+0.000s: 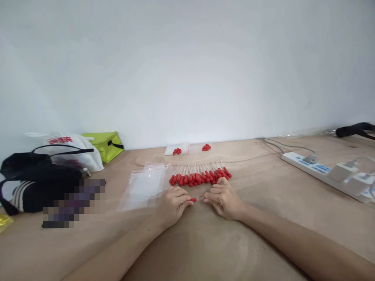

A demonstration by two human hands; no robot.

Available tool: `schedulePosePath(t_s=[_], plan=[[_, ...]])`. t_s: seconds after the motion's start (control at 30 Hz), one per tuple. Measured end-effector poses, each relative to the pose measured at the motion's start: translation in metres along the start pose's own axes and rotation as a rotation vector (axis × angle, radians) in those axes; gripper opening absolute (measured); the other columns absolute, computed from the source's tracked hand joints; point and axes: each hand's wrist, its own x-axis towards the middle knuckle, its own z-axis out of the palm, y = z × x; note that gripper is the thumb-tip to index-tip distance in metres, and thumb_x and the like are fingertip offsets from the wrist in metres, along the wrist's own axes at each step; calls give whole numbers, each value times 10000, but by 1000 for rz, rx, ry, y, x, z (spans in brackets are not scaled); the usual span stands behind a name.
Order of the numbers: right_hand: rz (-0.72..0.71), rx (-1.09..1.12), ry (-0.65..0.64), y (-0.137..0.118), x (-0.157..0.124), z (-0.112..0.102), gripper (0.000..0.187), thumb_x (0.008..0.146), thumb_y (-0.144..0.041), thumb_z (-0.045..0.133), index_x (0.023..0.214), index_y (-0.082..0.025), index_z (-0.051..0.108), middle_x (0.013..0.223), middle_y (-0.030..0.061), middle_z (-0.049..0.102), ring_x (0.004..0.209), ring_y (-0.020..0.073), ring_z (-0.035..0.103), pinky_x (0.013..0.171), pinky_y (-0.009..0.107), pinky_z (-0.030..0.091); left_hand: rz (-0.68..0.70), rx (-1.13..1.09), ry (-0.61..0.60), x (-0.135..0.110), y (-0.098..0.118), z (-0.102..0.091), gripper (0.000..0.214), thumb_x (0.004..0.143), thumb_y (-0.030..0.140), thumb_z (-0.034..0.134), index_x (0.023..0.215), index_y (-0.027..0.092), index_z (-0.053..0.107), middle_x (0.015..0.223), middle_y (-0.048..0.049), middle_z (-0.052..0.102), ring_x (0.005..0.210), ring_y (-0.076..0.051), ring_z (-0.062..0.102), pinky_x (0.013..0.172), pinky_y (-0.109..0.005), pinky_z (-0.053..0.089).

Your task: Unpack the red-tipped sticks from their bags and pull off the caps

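Both my hands rest on the wooden table and together hold one thin clear tube with a red cap. My left hand pinches the red-capped end. My right hand pinches the other, clear end. Just beyond my fingers lies a row of several matching red-capped tubes, caps toward me. Left of that row lie empty clear zip bags.
Two small clear bags with loose red caps lie near the wall. At left are a black bag, a white plastic bag and a green pouch. A white power strip with plugged adapters runs along the right.
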Motion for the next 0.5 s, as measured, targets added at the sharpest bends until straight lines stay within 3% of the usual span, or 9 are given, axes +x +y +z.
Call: schedulePosePath(t_s=[0.37,0.5], plan=[[10,28,-5,0,-2,-2,277,853,-236,388,641,-171,556,519,-22,515,532,89,429,672,289,233,-22,-35,-10,1,3,-4,221,837,227,447,708,189,623,698,-23,629,661,-138,565,638,-276,436],[81,27,5,12,-13,-7,279,857,-246,387,670,-178,582,543,-8,554,552,99,470,688,292,247,-112,-60,34,-6,-7,-12,236,837,216,429,691,182,611,682,-27,610,641,-130,563,606,-249,454]])
